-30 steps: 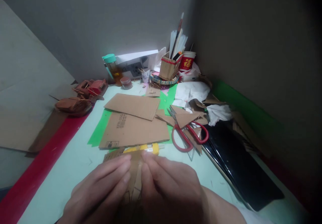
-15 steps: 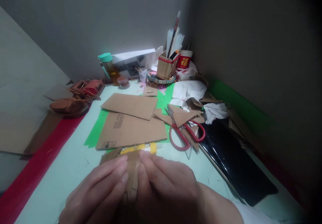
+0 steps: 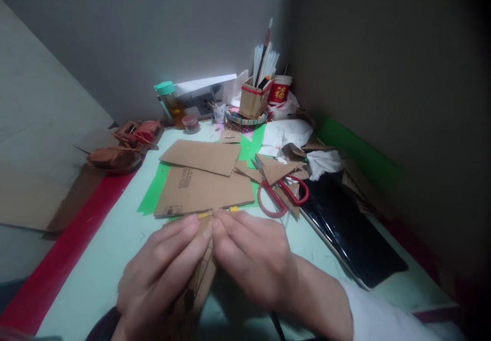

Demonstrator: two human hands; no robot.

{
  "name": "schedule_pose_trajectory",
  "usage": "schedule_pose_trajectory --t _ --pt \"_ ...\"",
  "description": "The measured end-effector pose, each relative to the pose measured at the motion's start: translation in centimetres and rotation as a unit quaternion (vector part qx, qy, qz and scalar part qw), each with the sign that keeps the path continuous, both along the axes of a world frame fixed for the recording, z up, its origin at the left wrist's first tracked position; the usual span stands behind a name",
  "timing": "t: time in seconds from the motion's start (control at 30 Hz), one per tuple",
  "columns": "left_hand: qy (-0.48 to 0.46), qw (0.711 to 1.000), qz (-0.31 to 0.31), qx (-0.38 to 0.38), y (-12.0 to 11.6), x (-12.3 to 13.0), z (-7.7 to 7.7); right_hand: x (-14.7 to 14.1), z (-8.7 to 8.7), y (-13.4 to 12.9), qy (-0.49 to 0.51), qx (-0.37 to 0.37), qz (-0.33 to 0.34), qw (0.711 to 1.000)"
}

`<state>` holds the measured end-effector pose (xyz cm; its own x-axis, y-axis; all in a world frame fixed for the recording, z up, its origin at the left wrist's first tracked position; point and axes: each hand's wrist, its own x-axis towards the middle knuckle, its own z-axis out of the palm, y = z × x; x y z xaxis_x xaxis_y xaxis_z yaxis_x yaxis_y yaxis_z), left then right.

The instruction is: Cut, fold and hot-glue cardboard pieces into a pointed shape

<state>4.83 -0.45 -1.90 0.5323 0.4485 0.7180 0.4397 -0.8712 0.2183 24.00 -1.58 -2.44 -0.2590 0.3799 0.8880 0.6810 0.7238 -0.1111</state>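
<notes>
Between my two hands is a narrow piece of cardboard (image 3: 205,269), pinched near its far end and running back toward me. My left hand (image 3: 163,262) is closed on its left side. My right hand (image 3: 253,254) grips the right edge with thumb and fingertips. Dark lines show on the cardboard's face; its near end is in shadow. Just beyond my fingertips, a yellow tool (image 3: 233,209) is mostly hidden. Past it lie a large printed cardboard sheet (image 3: 215,192) and a smaller cardboard sheet (image 3: 201,157) overlapping it.
Red-handled scissors (image 3: 273,203) lie among cardboard scraps on the right, beside a black flat device (image 3: 353,233). Crumpled white paper (image 3: 324,163) is behind. At the back stand a bottle (image 3: 174,108), a stick holder (image 3: 253,100) and a red cup (image 3: 281,90). Brown models (image 3: 115,157) sit left.
Both hands have moved up and forward with the cardboard, covering more of the yellow tool. More of the cardboard's length and my right forearm now shows. The view has shifted slightly.
</notes>
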Motion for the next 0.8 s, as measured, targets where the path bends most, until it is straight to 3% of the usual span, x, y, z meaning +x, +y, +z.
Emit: schedule_pose_trajectory --t 0.2,0.5,0.8 --pt "-0.022 1.000 0.000 -0.008 0.10 0.19 -0.08 -0.39 -0.23 0.26 0.020 0.035 -0.013 0.999" --pt "-0.029 0.999 0.007 0.013 0.18 0.78 -0.02 -0.75 -0.20 -0.13 0.019 0.031 -0.062 0.997" --pt "-0.043 0.999 -0.001 -0.001 0.25 1.00 0.43 -0.67 -0.19 0.14 -0.002 0.029 -0.045 0.999"
